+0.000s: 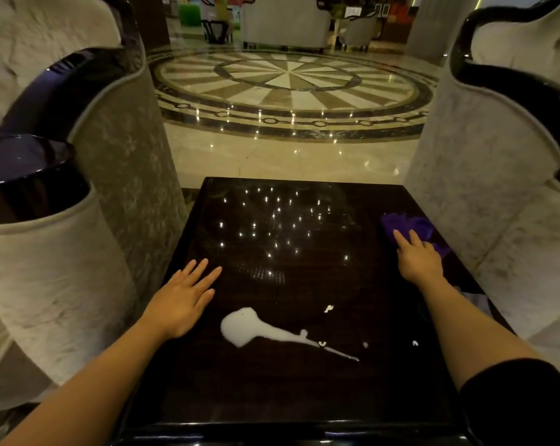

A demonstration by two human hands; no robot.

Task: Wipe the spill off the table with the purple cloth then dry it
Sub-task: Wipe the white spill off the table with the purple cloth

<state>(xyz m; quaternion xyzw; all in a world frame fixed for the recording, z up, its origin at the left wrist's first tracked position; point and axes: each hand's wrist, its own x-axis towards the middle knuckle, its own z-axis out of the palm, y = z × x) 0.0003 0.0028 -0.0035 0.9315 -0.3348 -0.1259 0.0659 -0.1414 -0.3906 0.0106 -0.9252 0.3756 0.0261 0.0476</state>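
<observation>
1. Head view: white spill (259, 329) lies near the table's (304, 391) front, centre.
2. Left hand (182, 300) flat, grip open, empty, by the left edge.
3. Right hand (417, 257) open-fingered, resting on the purple cloth (410, 225) at the right edge.
4. Armchairs (484, 175) crowd both sides.

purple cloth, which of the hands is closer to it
Right. The right hand lies on the purple cloth at the table's far right edge, fingers spread over it. The left hand rests flat near the left edge, across the table from the cloth.
</observation>
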